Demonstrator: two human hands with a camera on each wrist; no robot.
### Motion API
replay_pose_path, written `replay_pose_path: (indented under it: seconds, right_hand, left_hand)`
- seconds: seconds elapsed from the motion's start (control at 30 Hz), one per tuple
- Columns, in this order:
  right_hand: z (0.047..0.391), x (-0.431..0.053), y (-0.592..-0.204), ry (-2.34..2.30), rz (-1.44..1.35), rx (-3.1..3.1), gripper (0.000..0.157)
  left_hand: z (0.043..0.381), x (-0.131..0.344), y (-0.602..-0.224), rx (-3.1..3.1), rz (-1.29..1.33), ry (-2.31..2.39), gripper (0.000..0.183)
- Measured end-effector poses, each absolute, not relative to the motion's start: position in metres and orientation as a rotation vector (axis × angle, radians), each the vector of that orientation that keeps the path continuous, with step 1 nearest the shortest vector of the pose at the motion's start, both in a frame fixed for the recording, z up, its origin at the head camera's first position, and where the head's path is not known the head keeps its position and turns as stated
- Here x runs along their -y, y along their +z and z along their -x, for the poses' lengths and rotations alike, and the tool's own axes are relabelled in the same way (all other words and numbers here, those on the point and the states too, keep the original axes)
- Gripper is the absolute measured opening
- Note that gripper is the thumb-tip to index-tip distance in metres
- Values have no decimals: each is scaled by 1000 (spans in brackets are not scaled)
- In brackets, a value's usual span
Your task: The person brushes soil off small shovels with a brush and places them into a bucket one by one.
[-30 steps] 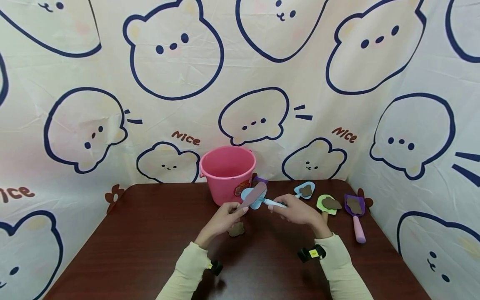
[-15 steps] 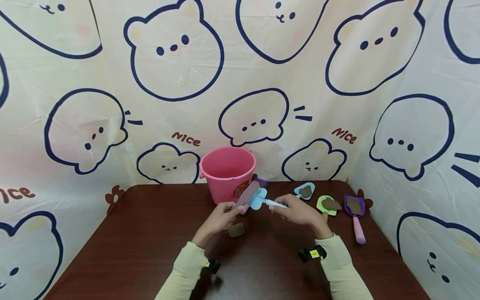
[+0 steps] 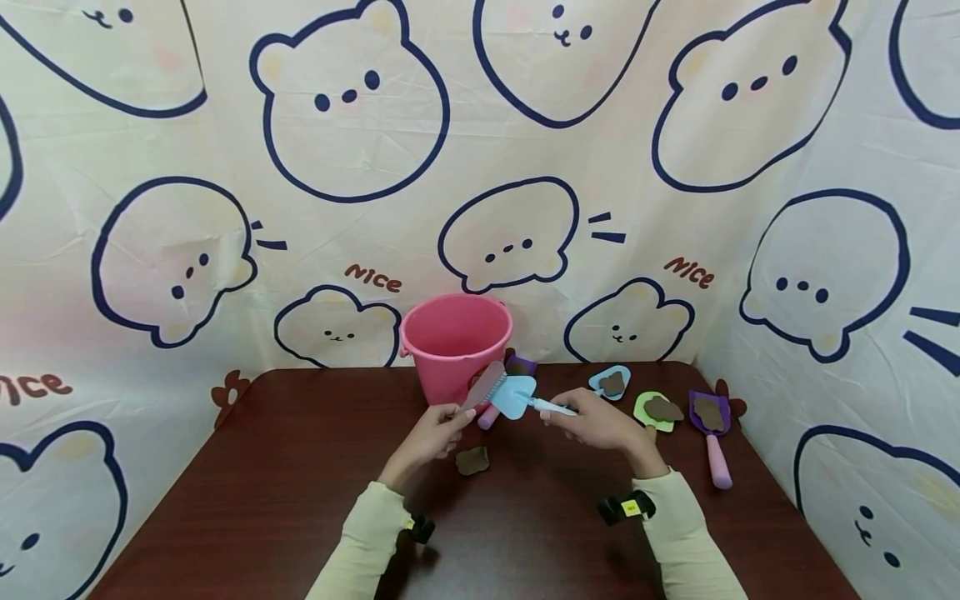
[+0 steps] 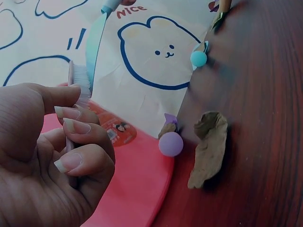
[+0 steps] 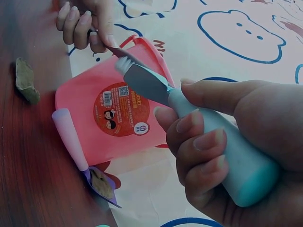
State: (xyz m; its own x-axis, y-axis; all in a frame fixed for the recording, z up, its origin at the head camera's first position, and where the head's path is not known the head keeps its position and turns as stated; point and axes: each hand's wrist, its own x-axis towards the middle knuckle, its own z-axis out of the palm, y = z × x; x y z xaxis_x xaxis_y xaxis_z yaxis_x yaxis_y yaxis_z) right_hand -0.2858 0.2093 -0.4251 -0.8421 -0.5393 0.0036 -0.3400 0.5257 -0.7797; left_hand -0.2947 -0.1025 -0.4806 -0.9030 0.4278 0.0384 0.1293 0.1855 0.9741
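My left hand grips a mauve-backed brush with white bristles. In my right hand is the handle of a small light-blue toy shovel. The bristles meet the left edge of the shovel's blade, in front of the pink bucket. Fingers and thumb wrap the pale handle in the right wrist view. The left wrist view has the blade edge-on beside the bristles. A brown clay-like lump lies on the table just below the left hand.
Beside the bucket lies a purple shovel with a pink handle, bearing a brown lump. Further right are a blue shovel, a green shovel and another purple shovel, each with a brown lump. A patterned cloth wall stands behind the table.
My left hand has drawn back to the left, and the brush has slid from across the blue blade to its left edge. The right hand and shovel stay nearly where they were.
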Motion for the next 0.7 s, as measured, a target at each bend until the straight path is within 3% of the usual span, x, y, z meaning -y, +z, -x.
replay_pose_path:
  seconds: [0.7]
  right_hand:
    - [285,-209,-426,-1234,764,-2504,23]
  left_hand:
    - [291,97,-474,-2238,-559,1784,29]
